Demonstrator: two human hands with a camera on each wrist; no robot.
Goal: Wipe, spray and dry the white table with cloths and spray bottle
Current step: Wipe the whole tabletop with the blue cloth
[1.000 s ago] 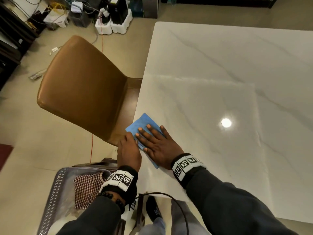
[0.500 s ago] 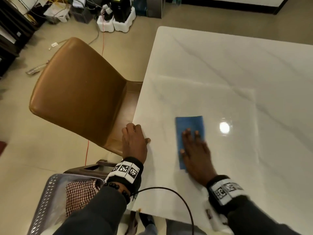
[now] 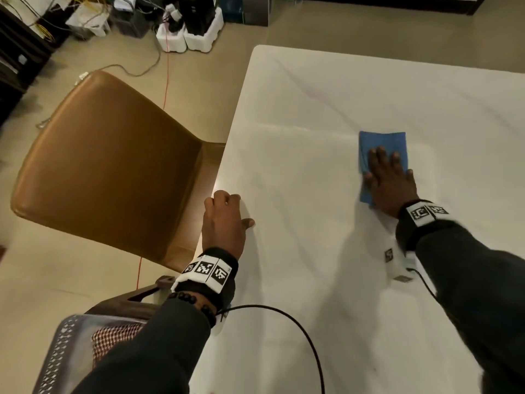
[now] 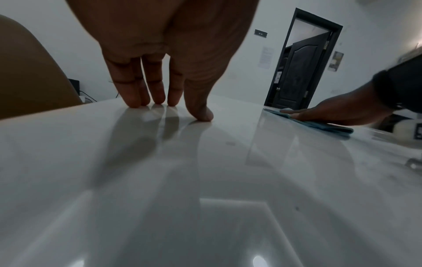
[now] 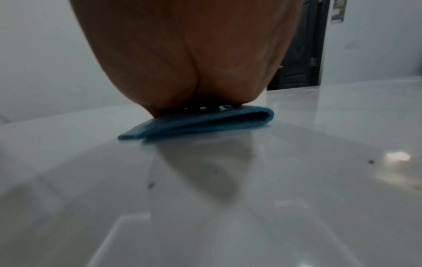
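Observation:
A folded blue cloth [image 3: 382,143] lies flat on the white marble table [image 3: 326,103], right of its middle. My right hand [image 3: 387,177] presses on it with the palm down and the fingers straight and spread. In the right wrist view the blue cloth [image 5: 205,121] sits pinned under that palm. My left hand [image 3: 224,220] rests on the table's left edge, fingertips [image 4: 157,101] touching the surface, holding nothing. In the left wrist view the blue cloth [image 4: 319,125] and my right hand [image 4: 331,113] show at the far right. No spray bottle is in view.
A tan leather chair [image 3: 108,166] stands pushed against the table's left side. A grey perforated basket [image 3: 65,354] with a red checked cloth [image 3: 113,339] sits at the lower left. Cables and white foam boxes [image 3: 187,38] clutter the floor beyond.
My right hand has slid the blue cloth from the table's left edge rightward across the surface. My left hand has stayed at the left edge.

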